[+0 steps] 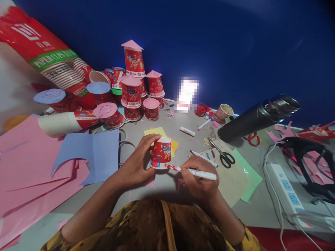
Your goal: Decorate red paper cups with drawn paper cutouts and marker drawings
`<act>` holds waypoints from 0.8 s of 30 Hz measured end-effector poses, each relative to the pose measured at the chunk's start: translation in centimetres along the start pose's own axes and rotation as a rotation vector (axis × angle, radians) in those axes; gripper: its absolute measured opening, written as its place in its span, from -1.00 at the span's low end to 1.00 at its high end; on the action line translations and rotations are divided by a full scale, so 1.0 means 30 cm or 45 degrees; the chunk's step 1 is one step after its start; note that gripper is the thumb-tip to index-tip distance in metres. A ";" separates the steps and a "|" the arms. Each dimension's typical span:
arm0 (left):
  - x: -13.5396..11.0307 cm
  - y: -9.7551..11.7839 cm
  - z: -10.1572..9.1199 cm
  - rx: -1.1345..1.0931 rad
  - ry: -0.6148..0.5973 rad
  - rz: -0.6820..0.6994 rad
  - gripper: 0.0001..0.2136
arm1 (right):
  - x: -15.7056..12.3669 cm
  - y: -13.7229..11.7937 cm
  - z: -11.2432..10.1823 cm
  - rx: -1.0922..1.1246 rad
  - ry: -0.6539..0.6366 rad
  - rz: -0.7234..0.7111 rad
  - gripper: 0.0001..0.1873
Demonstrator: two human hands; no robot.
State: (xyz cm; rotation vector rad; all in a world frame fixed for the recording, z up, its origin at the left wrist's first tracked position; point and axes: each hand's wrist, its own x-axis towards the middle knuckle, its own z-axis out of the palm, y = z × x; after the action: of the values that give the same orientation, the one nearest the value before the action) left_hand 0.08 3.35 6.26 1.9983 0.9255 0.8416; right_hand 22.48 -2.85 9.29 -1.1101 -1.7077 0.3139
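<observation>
My left hand (pixel 137 162) grips a red printed paper cup (pixel 162 153) by its far left side, thumb low near the white rim. The cup is upside down, its wide rim at the table side. Between the closed fingers of my right hand (pixel 200 177) is a white marker (pixel 202 173) with a red tip. That tip points at the rim's right side, touching or very close to it. Yellow paper pieces (pixel 159 131) lie just behind the cup. A second marker, with a blue end (pixel 210 162), lies beyond my right hand.
Cups with pink paper roofs (pixel 131 91) are stacked at the back left, by a paper cup bag (pixel 60 66). Blue paper (pixel 104 157) lies left. On the right are scissors (pixel 227 158), a dark flask (pixel 251 120) and a power strip (pixel 285 188) with cables.
</observation>
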 end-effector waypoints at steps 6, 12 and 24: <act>-0.001 0.001 0.000 -0.006 -0.002 -0.003 -0.22 | 0.003 -0.003 0.007 -0.003 -0.017 -0.026 -0.78; -0.003 0.005 -0.003 -0.011 -0.014 0.001 -0.23 | 0.004 -0.004 -0.002 -0.018 0.008 0.014 -0.77; -0.002 0.001 -0.003 -0.016 -0.023 -0.011 -0.22 | -0.004 0.003 -0.005 0.026 0.002 0.042 -0.78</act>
State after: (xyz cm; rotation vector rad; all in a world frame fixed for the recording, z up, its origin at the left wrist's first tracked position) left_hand -0.01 3.33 6.31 1.9863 0.9157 0.8214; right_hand 22.65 -2.96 9.22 -1.1242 -1.6824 0.3506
